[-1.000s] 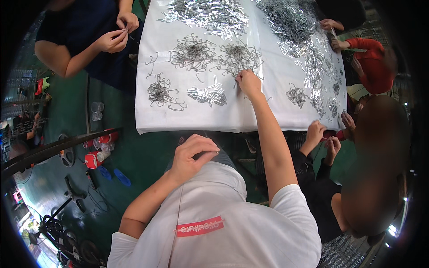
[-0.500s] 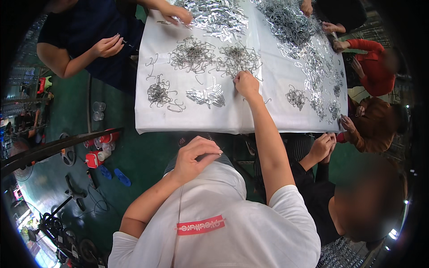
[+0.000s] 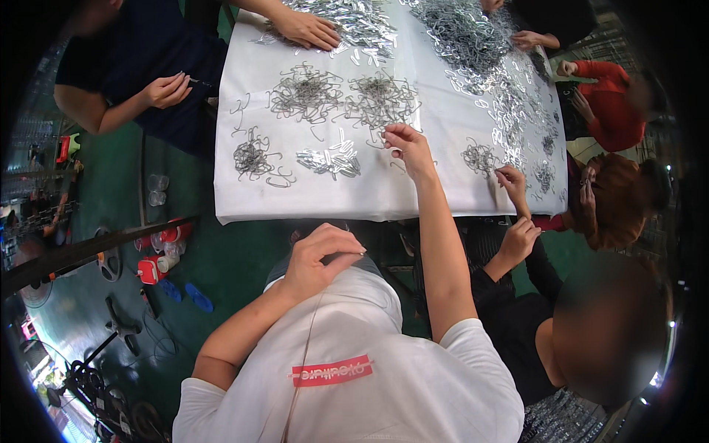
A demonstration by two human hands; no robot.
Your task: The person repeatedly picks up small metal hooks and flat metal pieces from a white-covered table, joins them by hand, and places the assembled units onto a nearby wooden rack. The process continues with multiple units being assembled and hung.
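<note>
My left hand (image 3: 321, 260) is held in front of my shirt, thumb and fingertips pressed together. A tiny bright spot shows at the tips, too small to name. Over the white-covered table, my right hand (image 3: 408, 150) is at the near edge of a heap of thin wire hooks (image 3: 380, 96). Its thumb and finger pinch what looks like one wire hook, partly hidden by the fingers. A second heap of hooks (image 3: 304, 94) lies to the left, and a smaller one (image 3: 252, 158) nearer. Between them and my right hand sits a small pile of flat shiny metal clips (image 3: 331, 161).
The white cloth (image 3: 310, 203) covers the table to its near edge. Larger piles of shiny metal pieces (image 3: 362, 29) lie at the back. Co-workers' hands (image 3: 306, 29) reach in from several sides, one (image 3: 511, 184) close on the right. Blue slippers (image 3: 198, 297) are on the green floor.
My right hand has drawn back slightly from the hook heap, its fingers lifting and turning. My left hand stays put. The right-hand neighbour's hand has reached onto the table beside a small hook pile.
</note>
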